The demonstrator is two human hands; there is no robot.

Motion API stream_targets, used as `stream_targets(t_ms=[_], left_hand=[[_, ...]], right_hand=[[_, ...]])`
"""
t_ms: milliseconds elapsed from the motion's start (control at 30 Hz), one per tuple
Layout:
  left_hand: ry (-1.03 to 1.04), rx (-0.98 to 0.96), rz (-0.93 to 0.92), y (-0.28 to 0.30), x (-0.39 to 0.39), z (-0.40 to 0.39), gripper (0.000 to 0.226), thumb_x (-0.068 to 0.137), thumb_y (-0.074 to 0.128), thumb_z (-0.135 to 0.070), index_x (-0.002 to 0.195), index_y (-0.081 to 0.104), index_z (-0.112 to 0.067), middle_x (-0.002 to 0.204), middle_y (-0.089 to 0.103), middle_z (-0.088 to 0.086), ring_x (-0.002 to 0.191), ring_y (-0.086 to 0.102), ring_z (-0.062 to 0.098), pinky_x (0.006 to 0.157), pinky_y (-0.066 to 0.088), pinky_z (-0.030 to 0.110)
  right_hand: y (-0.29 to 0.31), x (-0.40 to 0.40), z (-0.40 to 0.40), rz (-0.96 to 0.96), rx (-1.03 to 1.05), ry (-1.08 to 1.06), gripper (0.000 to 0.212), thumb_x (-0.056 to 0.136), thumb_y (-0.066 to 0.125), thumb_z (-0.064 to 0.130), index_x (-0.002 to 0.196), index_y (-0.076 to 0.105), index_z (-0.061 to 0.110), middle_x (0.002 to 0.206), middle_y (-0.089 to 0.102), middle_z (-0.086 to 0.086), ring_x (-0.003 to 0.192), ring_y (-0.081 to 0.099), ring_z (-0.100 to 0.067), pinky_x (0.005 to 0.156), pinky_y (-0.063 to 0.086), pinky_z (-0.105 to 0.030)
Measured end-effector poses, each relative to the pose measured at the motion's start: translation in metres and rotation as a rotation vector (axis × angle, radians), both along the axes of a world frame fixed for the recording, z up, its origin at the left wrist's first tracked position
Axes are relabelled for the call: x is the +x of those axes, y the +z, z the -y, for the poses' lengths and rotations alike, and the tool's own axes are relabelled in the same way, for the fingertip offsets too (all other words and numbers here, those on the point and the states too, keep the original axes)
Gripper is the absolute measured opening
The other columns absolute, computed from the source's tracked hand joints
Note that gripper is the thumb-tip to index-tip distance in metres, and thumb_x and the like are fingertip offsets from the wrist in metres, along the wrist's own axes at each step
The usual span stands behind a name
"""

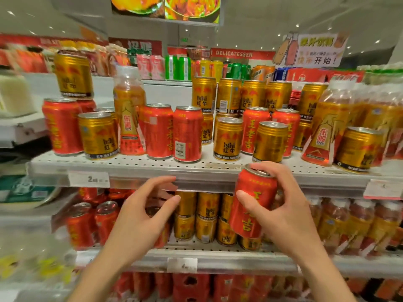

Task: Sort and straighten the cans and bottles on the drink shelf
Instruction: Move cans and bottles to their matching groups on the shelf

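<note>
**Red can held in front of the shelf edge**

A red can (250,205) sits in the right hand (281,212), lower right of centre in the frame, tilted a little with its silver top leaning toward the upper shelf (139,168). The right grip is closed round it: thumb on the near face, fingers curled over the rim and far side. The can hangs in front of the shelf's front edge, touching no other can.

The left hand (139,216) is at lower centre, just below the same edge, fingers loosely curled and holding nothing; its grip is open, with thumb and forefinger apart.

On the upper shelf, red cans (187,134) and gold cans (227,138) stand mixed together, some gold ones stacked two high at the back. An orange bottle (129,112) stands among the cans at centre left, and more bottles (327,125) crowd the right side. The lower shelf (218,259) carries red cans at left, stacked gold cans in the middle and bottles at right. A price tag (88,179) hangs on the upper shelf's edge at left.
</note>
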State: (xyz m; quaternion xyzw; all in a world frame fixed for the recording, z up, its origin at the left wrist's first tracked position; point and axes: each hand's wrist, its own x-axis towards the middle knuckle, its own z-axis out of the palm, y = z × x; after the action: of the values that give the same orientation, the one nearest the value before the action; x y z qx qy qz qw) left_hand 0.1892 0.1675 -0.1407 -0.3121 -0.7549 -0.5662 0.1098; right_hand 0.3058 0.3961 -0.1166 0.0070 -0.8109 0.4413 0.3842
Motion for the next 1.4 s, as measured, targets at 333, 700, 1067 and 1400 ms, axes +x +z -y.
stream_targets(t_ms=[333,700,1067,1400], left_hand=[[0.15,-0.051,-0.367,0.071,-0.06,0.048,0.032,0.089,0.071,-0.03,0.12,0.064,-0.03,0.111,0.068,-0.019,0.103,0.065,0.0,0.09,0.052,0.022],[0.276,-0.297,-0.623,0.14,-0.139,0.092,0.054,0.089,0.067,-0.04,0.137,0.049,-0.022,0.122,0.058,-0.001,0.107,0.056,0.014,0.091,0.055,0.042],[-0.034,-0.394,-0.175,0.167,-0.178,0.065,0.084,0.087,0.068,-0.052,0.155,0.024,-0.032,0.145,0.051,0.001,0.11,0.057,0.015,0.092,0.052,0.034],[-0.014,-0.32,-0.155,0.163,-0.186,0.059,0.086,0.073,0.075,-0.064,0.145,0.037,-0.036,0.125,0.058,-0.01,0.101,0.063,0.004,0.088,0.056,0.033]], right_hand=[[0.082,-0.056,0.041,-0.085,0.247,0.133,0.052,0.079,0.077,0.044,0.125,0.056,0.033,0.124,0.057,0.014,0.115,0.059,-0.003,0.085,0.056,-0.017],[0.115,-0.142,0.098,-0.048,0.682,0.091,0.054,0.082,0.07,0.057,0.124,0.053,0.028,0.117,0.055,0.011,0.109,0.055,-0.01,0.097,0.051,-0.04],[0.097,-0.153,0.083,0.003,0.828,-0.083,0.064,0.085,0.054,0.071,0.131,0.053,0.027,0.132,0.061,0.009,0.128,0.053,-0.008,0.124,0.022,-0.05],[0.096,-0.146,0.08,0.042,0.851,-0.071,0.065,0.088,0.047,0.072,0.141,0.045,0.034,0.142,0.056,0.013,0.135,0.047,-0.005,0.126,0.016,-0.05]])
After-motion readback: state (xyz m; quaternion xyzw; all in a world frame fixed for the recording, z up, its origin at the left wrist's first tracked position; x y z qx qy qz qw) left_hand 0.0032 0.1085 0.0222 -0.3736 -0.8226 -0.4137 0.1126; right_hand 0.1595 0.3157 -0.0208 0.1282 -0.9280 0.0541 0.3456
